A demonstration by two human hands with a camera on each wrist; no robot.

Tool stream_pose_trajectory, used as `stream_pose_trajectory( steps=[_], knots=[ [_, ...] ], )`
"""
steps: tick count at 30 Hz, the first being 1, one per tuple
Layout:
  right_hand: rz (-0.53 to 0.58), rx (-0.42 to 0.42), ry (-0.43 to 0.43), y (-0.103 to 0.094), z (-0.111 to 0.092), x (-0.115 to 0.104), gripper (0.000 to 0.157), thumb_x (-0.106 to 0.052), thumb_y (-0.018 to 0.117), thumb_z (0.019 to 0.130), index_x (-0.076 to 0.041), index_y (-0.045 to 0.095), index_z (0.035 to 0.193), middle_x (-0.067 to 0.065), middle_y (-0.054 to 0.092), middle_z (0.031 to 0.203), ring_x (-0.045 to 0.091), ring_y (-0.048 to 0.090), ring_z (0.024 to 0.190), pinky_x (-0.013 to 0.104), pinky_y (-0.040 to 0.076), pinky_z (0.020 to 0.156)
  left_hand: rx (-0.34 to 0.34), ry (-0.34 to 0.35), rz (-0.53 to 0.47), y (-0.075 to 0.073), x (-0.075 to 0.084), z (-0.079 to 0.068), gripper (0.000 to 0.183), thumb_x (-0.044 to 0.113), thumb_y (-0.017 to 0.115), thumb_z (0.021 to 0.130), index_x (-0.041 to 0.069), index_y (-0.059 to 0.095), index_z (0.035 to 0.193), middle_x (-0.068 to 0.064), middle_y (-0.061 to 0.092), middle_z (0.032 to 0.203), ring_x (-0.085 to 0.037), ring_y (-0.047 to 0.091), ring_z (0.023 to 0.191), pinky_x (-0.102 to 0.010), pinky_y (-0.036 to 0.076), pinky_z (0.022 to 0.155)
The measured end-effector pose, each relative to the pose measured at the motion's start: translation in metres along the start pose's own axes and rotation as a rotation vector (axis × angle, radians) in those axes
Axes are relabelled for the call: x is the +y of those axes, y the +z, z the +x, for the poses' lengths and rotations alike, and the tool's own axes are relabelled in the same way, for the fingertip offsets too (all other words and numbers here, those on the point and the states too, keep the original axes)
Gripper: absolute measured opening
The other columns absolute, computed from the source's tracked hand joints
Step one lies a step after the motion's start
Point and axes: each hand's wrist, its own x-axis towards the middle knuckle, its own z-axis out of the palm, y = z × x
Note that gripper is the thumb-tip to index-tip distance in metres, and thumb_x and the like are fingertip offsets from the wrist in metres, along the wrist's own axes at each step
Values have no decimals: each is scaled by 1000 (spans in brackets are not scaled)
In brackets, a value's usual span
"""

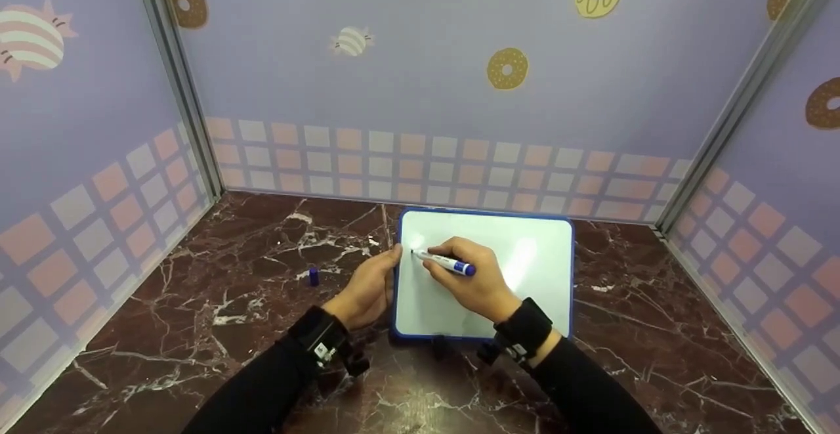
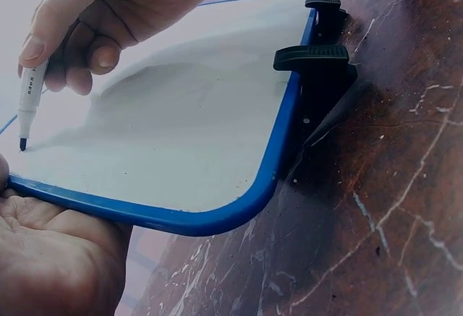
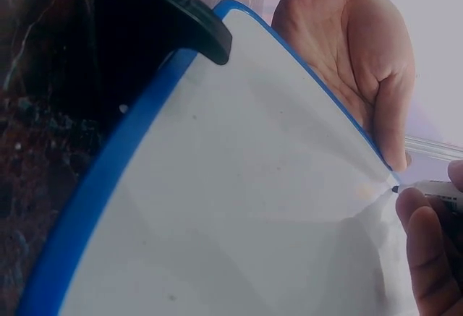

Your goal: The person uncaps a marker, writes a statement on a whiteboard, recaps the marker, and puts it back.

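A small whiteboard [image 1: 538, 283] with a blue frame stands tilted back on the table. My left hand [image 1: 369, 289] grips its left edge, thumb at the front rim and the other fingers partly hidden behind it. In my right hand [image 1: 480, 281] I pinch a white marker [image 1: 446, 262] with a blue end. Its dark tip [image 2: 22, 144] points at the upper left of the board, at or very close to the surface; I cannot tell whether it touches. No written line shows on the white face. The blue marker cap [image 1: 314, 277] is on the table, left of my left hand.
Black clip feet [image 2: 312, 58] hold the board's lower edge. The dark red marbled tabletop [image 1: 262, 329] runs back to a lilac wall [image 1: 420, 79] printed with sweets and tiles. Side walls with metal corner posts [image 1: 187, 86] close in the left and right.
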Motion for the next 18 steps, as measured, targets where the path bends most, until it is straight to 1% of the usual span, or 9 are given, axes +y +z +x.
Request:
stream_pose_trajectory(
  steps=[10,18],
  knots=[
    [8,-17,-9,0,-1,0,13,3,87,95,-1,78,102,9,81,101,21,72,76,20,57,68,-12,-4,-1,-1,1,0,57,40,36,124,-6,44,157,-10,77,127,-26,76,115,-47,65,101],
    [-9,-21,-10,0,-4,-1,15,4,88,93,-2,78,102,8,82,101,19,72,77,21,57,68,9,1,-6,1,-1,1,55,37,37,124,-8,45,155,-9,78,122,-24,77,111,-45,66,99]
  ],
)
